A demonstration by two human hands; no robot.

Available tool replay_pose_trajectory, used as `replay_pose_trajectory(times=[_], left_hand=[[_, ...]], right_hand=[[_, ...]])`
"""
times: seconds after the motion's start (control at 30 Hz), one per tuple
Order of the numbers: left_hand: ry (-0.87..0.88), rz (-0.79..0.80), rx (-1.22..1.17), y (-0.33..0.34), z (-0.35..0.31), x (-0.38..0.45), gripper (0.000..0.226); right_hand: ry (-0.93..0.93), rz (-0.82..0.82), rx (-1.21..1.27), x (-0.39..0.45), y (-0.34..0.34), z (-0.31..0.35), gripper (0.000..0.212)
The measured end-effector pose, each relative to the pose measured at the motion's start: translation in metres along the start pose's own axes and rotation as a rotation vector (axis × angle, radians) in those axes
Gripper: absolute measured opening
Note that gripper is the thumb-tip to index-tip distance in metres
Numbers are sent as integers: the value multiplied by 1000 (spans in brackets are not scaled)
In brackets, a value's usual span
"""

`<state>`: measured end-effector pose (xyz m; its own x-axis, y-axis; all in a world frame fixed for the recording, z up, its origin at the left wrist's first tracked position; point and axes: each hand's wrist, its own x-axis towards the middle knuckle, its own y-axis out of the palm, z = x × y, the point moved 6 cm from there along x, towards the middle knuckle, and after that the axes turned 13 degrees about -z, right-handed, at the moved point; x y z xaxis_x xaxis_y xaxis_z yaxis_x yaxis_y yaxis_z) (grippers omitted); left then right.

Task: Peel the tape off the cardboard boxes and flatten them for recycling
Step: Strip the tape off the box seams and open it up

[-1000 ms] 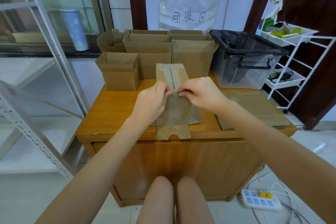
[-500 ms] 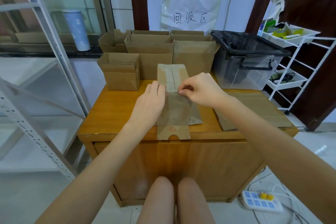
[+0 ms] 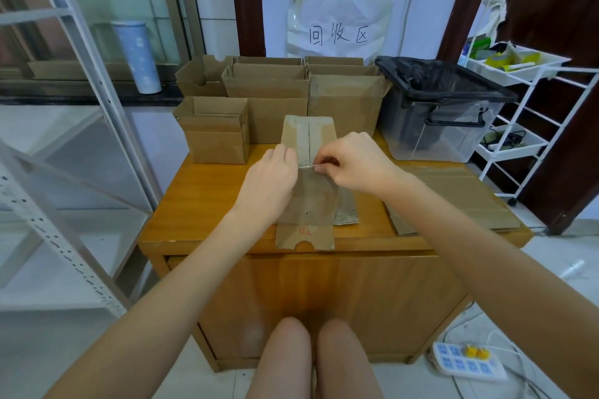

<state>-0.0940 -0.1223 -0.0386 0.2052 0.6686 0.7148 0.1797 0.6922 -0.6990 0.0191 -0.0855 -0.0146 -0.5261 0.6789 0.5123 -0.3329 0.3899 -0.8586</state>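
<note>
The wooden surface (image 3: pixel 207 204) carries a group of upright open boxes (image 3: pixel 269 97) toward twelve o'clock, a stack of already flattened cardboard (image 3: pixel 453 201) at three o'clock, and the flattened box (image 3: pixel 306 204) now being worked on at its centre, running from the near edge at six o'clock toward the upright boxes. Its far flap is raised and shows pale strips along the seam.

The left hand (image 3: pixel 269 183) lies on the box's nine o'clock side, fingers fairly straight and pressing the cardboard down. The right hand (image 3: pixel 359 163) sits just at three o'clock of it, fingers curled, pinching one end of a thin clear strip of tape (image 3: pixel 308 166) stretched between the two hands; whether the left fingertips also pinch it cannot be told.

To do this step well, the person should probably keep the left hand planted close beside the peel line so the thin board does not lift or tear, and draw the tape low and steadily along the seam rather than straight up, since a narrow clear strip is likely to snap or split.

Against the frame half a second earlier, the two hands sit slightly farther up the box toward twelve o'clock, the left fingers nearer the tape; the box's place looks unchanged.
</note>
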Motion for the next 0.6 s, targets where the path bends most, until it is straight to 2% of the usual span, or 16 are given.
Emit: replay_pose_trajectory(times=[0.07, 0.13, 0.23, 0.43, 0.6], left_hand=[[-34, 8, -115, -3, 10, -1, 30], [-38, 41, -227, -5, 18, -3, 38], [-1, 123, -247, 1, 25, -7, 49], [-31, 83, -292, 5, 33, -14, 31], [-178, 64, -339, 4, 36, -15, 27]], right_hand=[[2, -7, 14, -1, 0, -1, 21], [9, -13, 42, -1, -1, -2, 20], [14, -10, 60, -1, -2, -2, 19], [-5, -2, 55, -2, -3, 0, 20], [-6, 0, 54, -2, -2, 0, 21]])
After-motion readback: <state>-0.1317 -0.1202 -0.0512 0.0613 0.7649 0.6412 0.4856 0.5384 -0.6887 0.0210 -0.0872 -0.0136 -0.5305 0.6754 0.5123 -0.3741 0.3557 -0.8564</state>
